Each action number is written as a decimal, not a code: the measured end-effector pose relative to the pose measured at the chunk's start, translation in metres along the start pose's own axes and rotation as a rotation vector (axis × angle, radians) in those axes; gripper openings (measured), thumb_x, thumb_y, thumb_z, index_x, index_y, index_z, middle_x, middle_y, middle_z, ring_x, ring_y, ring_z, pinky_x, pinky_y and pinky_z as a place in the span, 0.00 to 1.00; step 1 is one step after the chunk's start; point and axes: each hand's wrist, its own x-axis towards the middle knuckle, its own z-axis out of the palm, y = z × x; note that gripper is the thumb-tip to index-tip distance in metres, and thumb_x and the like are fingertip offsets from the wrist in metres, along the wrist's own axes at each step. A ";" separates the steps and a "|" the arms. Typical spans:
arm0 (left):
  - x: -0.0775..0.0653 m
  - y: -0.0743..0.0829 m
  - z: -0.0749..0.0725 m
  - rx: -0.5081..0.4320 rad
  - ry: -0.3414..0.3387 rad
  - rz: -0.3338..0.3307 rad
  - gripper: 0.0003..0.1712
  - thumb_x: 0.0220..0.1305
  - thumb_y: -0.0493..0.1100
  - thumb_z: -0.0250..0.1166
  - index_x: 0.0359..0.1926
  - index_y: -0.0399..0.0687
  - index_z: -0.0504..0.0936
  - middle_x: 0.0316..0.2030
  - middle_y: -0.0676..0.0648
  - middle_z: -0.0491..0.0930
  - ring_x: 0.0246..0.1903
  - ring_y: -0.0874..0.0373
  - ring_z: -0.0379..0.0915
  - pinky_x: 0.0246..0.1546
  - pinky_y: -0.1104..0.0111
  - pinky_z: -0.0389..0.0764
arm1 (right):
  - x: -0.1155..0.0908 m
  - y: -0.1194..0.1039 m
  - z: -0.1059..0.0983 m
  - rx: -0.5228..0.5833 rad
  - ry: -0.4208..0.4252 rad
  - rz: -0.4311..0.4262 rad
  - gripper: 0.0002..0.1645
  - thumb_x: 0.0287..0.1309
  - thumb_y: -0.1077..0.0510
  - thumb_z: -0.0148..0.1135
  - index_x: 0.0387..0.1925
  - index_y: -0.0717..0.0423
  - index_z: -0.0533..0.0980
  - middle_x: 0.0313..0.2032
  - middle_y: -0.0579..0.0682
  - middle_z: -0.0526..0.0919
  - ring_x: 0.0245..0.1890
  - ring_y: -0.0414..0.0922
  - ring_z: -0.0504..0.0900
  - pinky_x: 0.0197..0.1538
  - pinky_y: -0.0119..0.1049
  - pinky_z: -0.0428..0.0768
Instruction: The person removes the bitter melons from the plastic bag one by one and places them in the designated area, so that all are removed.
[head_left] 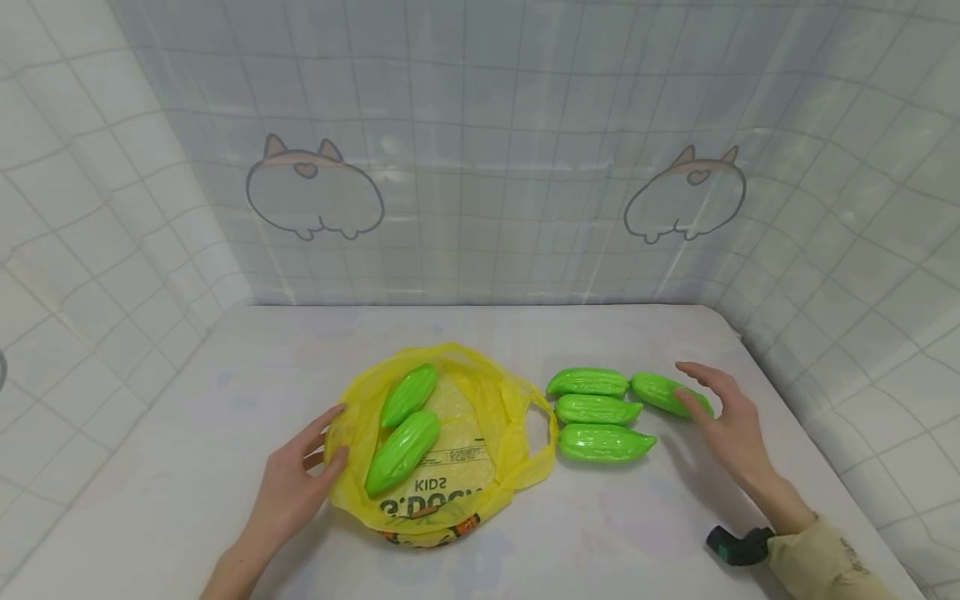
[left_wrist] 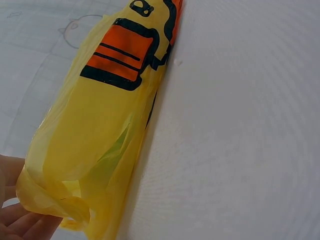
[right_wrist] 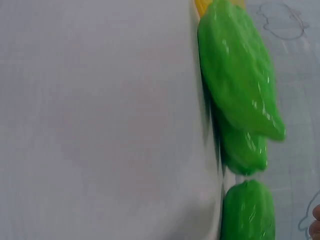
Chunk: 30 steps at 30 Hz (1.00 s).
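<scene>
A yellow plastic bag (head_left: 498,467) lies with its mouth spread open, and two green bitter melons (head_left: 403,454) with a glossy, ridged skin are inside it. My left hand (head_left: 288,483) holds the bag's left rim between thumb and fingers; the left wrist view shows the yellow film (left_wrist: 75,150) running between them. To the right, three bitter melons (head_left: 606,443) lie stacked in a column beside the bag's handle loop. Over a further bitter melon (head_left: 660,392) at the far right, my right hand (head_left: 727,417) spreads its thumb and fingers around the tip. In the right wrist view only fingertips (right_wrist: 315,225) show.
A white table (head_left: 585,533) carries everything. Tiled-pattern sheets (head_left: 480,167) with cartoon animal drawings rise at the back and both sides. A small dark device (head_left: 738,546) sits at the right wrist by the beige sleeve (head_left: 821,558).
</scene>
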 end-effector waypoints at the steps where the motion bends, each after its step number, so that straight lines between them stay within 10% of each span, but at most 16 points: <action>1: 0.000 0.000 0.000 -0.001 0.004 0.005 0.32 0.69 0.41 0.62 0.73 0.52 0.67 0.69 0.36 0.69 0.59 0.37 0.75 0.53 0.50 0.83 | 0.000 -0.003 0.002 0.006 -0.005 -0.012 0.27 0.59 0.67 0.68 0.61 0.54 0.78 0.57 0.58 0.80 0.55 0.22 0.67 0.54 0.15 0.63; 30: 0.000 -0.001 0.000 -0.010 0.033 0.036 0.32 0.68 0.39 0.62 0.72 0.49 0.69 0.67 0.36 0.71 0.57 0.38 0.78 0.51 0.51 0.85 | -0.002 -0.098 0.081 0.197 -0.282 -0.243 0.29 0.54 0.65 0.72 0.59 0.50 0.78 0.56 0.50 0.82 0.60 0.46 0.76 0.65 0.29 0.72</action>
